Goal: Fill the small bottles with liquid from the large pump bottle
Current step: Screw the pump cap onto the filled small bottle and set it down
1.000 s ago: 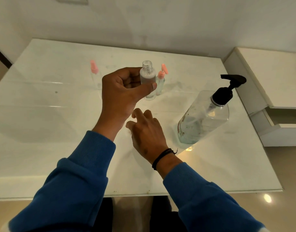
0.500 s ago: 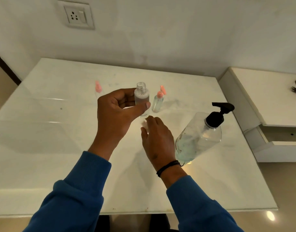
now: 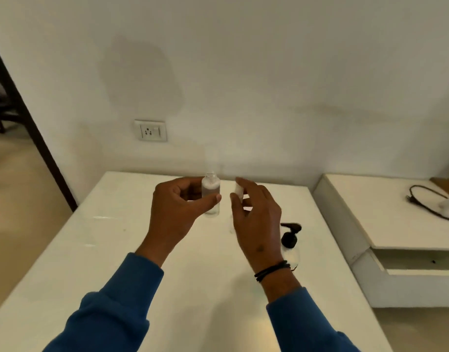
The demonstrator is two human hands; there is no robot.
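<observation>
glossy white table (image 3: 91, 262), clear cylindrical bottle (image 3: 211, 194)

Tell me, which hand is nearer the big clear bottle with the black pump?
Right. The right hand is raised just beside and partly before the pump bottle; the left hand is farther left, holding a small uncapped clear bottle.

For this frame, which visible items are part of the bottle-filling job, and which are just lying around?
Part of the job:
- small uncapped bottle, held upright by the left hand
- small white piece, perhaps its cap, pinched by the right hand
- large pump bottle, mostly hidden behind the right wrist

Lying about:
- black cable on the side unit
- wall socket
</observation>
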